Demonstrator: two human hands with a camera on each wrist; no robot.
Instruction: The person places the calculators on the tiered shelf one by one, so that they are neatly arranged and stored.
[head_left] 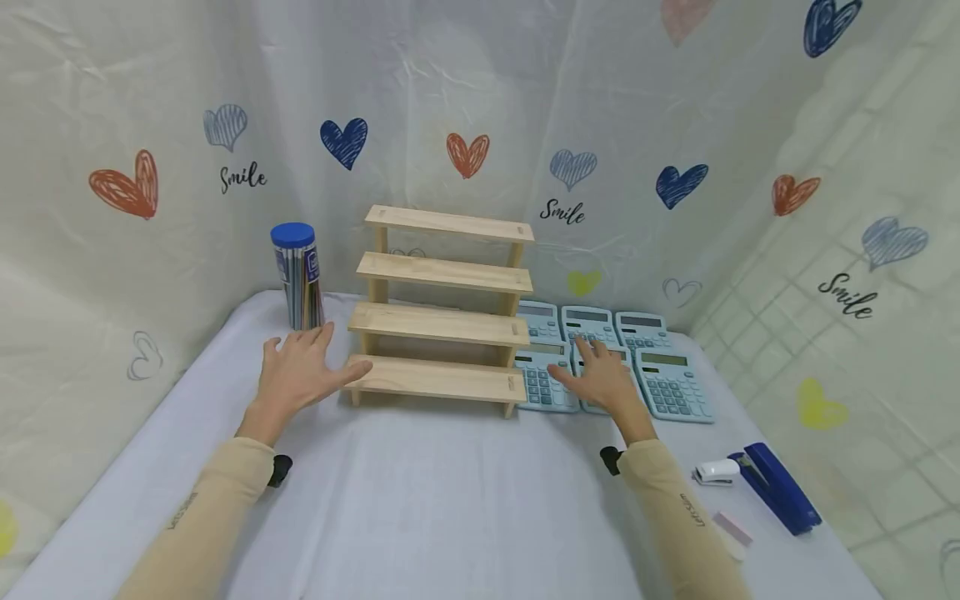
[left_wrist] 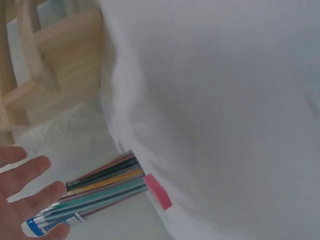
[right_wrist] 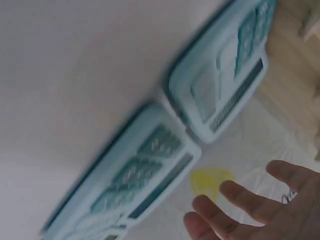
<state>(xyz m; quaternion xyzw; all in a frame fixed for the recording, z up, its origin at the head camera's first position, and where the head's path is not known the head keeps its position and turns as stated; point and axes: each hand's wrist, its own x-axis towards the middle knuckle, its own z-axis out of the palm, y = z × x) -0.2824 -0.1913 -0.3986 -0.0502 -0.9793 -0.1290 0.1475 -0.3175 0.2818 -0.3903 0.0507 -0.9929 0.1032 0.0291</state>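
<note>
A four-step wooden shelf (head_left: 442, 327) stands at the back middle of the table, its steps bare. My left hand (head_left: 300, 371) hovers with spread fingers by the shelf's left end, in front of a clear tube of pencils (head_left: 303, 287) with a blue lid; the left wrist view shows the pencils (left_wrist: 105, 185) beyond the fingertips. Over the rows of light blue calculators (head_left: 675, 387) right of the shelf is my right hand (head_left: 600, 379), fingers spread and holding nothing. It hides part of the middle calculators. In the right wrist view, calculators (right_wrist: 145, 175) lie near the fingers.
On the right side of the table lie a blue stapler (head_left: 776, 487), a small white stapler (head_left: 717, 472) and a pink-and-white eraser-like block (head_left: 732, 529), partly behind the right sleeve. A pink piece (left_wrist: 158, 191) shows near the pencils. A heart-printed curtain (head_left: 465, 92) hangs behind.
</note>
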